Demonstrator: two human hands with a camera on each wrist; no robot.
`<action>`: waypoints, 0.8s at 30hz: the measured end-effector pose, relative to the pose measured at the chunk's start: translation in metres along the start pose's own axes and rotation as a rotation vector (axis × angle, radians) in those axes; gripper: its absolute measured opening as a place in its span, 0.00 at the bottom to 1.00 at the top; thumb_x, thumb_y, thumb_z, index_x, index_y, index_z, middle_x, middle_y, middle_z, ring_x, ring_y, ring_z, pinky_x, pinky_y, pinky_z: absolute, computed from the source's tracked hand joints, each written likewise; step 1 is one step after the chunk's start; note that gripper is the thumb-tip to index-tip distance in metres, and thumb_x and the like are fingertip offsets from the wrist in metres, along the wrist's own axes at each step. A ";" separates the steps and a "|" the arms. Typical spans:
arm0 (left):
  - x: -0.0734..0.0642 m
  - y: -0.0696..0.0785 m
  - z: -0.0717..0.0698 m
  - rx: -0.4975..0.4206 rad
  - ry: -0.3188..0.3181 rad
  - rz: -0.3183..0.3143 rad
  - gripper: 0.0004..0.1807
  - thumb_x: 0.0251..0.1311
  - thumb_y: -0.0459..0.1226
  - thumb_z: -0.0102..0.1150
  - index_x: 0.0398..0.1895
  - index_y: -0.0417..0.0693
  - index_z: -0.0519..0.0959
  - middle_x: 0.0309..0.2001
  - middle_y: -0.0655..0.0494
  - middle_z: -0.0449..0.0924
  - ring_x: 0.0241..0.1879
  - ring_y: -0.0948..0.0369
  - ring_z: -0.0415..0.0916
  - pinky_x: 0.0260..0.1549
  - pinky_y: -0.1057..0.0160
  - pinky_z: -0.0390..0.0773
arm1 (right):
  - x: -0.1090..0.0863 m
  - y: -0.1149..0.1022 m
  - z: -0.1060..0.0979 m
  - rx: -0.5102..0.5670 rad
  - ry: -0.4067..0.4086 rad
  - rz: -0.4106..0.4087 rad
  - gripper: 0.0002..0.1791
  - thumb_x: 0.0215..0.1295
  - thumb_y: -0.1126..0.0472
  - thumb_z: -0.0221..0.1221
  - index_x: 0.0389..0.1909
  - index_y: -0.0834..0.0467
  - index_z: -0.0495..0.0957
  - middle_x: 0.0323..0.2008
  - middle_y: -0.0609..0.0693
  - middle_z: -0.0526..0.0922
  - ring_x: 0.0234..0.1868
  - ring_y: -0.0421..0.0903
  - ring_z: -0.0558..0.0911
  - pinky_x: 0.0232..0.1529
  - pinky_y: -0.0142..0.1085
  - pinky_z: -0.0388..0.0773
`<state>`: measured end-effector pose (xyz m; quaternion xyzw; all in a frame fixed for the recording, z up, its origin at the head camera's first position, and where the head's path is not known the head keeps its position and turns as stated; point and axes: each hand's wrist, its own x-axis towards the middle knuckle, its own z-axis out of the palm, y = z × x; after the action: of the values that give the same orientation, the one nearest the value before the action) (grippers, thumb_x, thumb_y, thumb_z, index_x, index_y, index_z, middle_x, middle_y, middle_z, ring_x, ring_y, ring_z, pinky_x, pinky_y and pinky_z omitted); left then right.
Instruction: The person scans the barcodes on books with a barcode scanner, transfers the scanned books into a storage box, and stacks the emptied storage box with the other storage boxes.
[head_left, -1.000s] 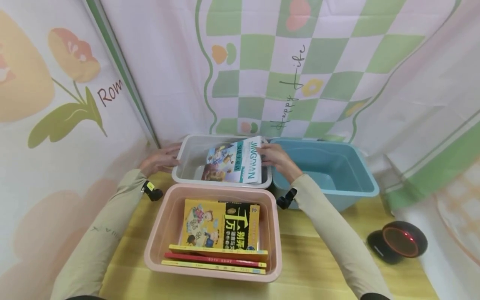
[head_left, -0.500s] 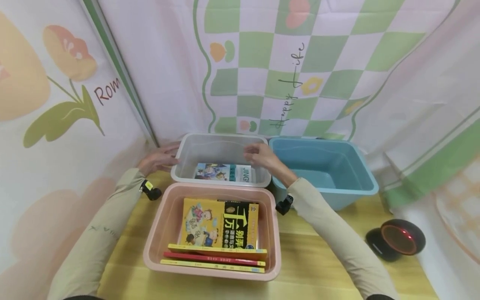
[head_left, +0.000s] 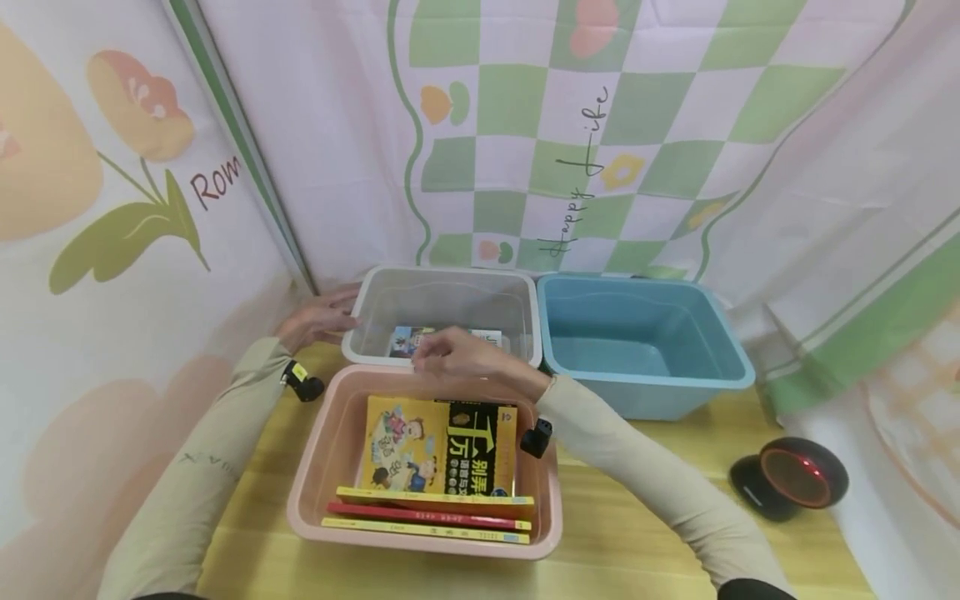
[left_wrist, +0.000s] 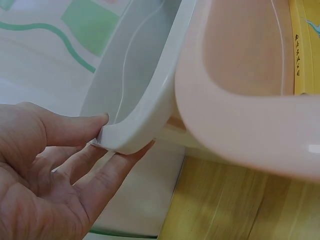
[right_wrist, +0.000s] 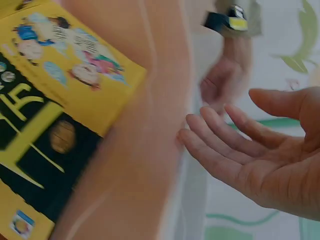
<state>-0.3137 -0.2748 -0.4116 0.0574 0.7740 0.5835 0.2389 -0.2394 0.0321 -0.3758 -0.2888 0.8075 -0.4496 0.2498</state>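
My left hand (head_left: 318, 321) holds the left rim of the grey plastic bin (head_left: 465, 296); in the left wrist view its thumb lies on top and its fingers are under the rim (left_wrist: 132, 137). My right hand (head_left: 461, 354) is over the front rim of that bin, beside the pink bin (head_left: 313, 479). Nothing is between its loosely bent fingers in the right wrist view. A picture book (head_left: 402, 342) with a blue and white cover lies in the grey bin, partly hidden behind the right hand. In the pink bin lies a yellow and black book (head_left: 405, 442).
Several thin books, one with a red spine (head_left: 431, 515), stand along the pink bin's front wall. A blue bin (head_left: 637, 333) adjoins the grey one on the right. A round black device (head_left: 802, 475) sits on the wooden table (head_left: 622, 542). Patterned curtains (head_left: 510, 108) hang behind.
My right hand has let the picture book go into the grey bin, then moved left and toward the pink bin. My left hand has stayed on the grey rim.
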 end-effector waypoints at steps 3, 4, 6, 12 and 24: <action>0.000 0.001 0.000 -0.007 -0.003 0.005 0.46 0.70 0.31 0.57 0.86 0.51 0.46 0.81 0.35 0.55 0.74 0.33 0.63 0.68 0.33 0.71 | 0.000 0.003 0.014 -0.069 -0.093 -0.024 0.13 0.81 0.62 0.53 0.49 0.66 0.84 0.38 0.55 0.83 0.38 0.51 0.80 0.43 0.39 0.81; 0.000 0.001 0.000 -0.006 -0.004 0.007 0.46 0.70 0.31 0.58 0.86 0.51 0.46 0.81 0.35 0.56 0.74 0.33 0.63 0.68 0.33 0.72 | 0.001 0.004 0.018 -0.104 -0.110 -0.011 0.14 0.81 0.61 0.53 0.48 0.66 0.84 0.36 0.53 0.82 0.36 0.49 0.78 0.40 0.38 0.80; 0.000 0.001 0.000 -0.011 -0.004 0.010 0.46 0.70 0.31 0.58 0.86 0.50 0.46 0.80 0.35 0.56 0.74 0.33 0.63 0.68 0.33 0.72 | 0.004 0.005 0.028 -0.217 -0.121 0.014 0.14 0.81 0.60 0.53 0.46 0.66 0.83 0.33 0.51 0.80 0.30 0.45 0.75 0.35 0.35 0.75; -0.003 -0.004 -0.002 -0.042 -0.038 0.067 0.47 0.68 0.31 0.58 0.86 0.49 0.46 0.80 0.34 0.58 0.74 0.32 0.61 0.69 0.33 0.70 | 0.002 0.005 0.058 -0.430 -0.086 0.187 0.20 0.79 0.57 0.57 0.66 0.60 0.78 0.43 0.57 0.88 0.22 0.39 0.73 0.22 0.30 0.70; 0.000 -0.002 -0.002 -0.032 -0.040 0.033 0.47 0.70 0.31 0.59 0.86 0.50 0.45 0.81 0.36 0.54 0.75 0.33 0.60 0.71 0.32 0.68 | 0.013 0.036 0.106 -0.545 -0.021 0.208 0.46 0.71 0.55 0.65 0.82 0.58 0.52 0.72 0.61 0.71 0.72 0.62 0.70 0.74 0.64 0.66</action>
<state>-0.3141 -0.2767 -0.4133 0.0779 0.7585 0.5985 0.2458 -0.1867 -0.0231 -0.4590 -0.2656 0.9212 -0.1849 0.2160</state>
